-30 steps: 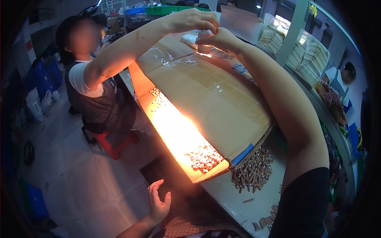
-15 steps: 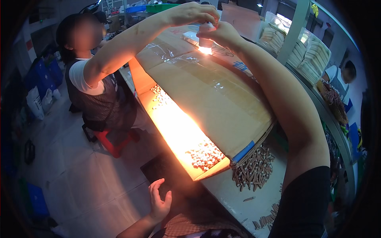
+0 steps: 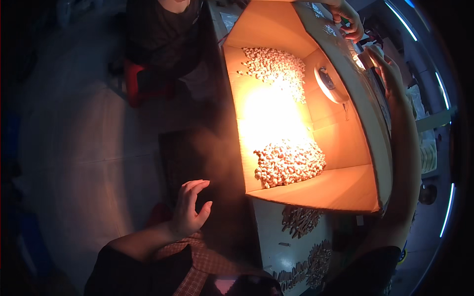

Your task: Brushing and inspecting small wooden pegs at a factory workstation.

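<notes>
Across the tabletop the view has changed: half a second back the large brown cardboard box [image 3: 345,192] lay with its flat top to the camera and only a strip of lit interior along its near edge; now the head has dropped and the open side faces the camera, showing the glowing orange inside. Two heaps of small pale pieces lie on the box floor, far heap [image 3: 276,66] and near heap [image 3: 289,163], with a washed-out glare between them. Round lamp [image 3: 330,84] sits under the box's upper panel. Right hand [image 3: 387,71], earlier pinched close to the other person's fingers at the box's far end, is now spread open, fingers long, palm against the outer face of the top panel near the far edge; holds nothing. Left hand [image 3: 190,207] hangs low over the dark floor as before, half open, fingers loosely curled, empty, well apart from the box. Other person's hand [image 3: 348,22] grips the far edge of the top panel, fingers bent; their body is cut off at the upper rim. Small brown sticks [image 3: 301,222] lie on the pale table [image 3: 269,232] below the box, dim and hard to make out
</notes>
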Available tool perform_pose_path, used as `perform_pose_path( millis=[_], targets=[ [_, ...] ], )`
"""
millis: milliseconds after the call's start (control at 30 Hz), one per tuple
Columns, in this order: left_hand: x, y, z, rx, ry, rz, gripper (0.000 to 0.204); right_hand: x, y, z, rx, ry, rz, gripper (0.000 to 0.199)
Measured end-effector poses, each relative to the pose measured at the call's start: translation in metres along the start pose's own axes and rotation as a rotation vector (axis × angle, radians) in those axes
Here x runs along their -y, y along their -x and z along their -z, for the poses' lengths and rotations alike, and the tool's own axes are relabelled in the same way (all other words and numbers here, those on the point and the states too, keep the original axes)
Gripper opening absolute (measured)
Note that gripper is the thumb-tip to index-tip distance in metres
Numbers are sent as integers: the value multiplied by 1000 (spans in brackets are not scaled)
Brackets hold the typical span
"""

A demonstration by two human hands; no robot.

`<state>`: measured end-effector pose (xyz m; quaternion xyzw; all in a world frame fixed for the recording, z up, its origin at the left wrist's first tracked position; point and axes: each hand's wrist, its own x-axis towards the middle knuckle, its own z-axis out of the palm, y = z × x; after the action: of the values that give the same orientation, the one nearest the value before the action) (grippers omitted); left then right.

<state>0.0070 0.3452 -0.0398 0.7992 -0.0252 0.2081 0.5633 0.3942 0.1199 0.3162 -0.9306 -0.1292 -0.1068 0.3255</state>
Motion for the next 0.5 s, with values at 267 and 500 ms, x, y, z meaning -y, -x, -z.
perform_pose_path(
  millis=[267,500],
  targets=[
    [10,9,4,28,-61,8,49,-16,-3,6,23,4,67,54],
    [7,15,4,41,-83,48,48,-9,5,-1,-81,119,95,50]
  ],
)
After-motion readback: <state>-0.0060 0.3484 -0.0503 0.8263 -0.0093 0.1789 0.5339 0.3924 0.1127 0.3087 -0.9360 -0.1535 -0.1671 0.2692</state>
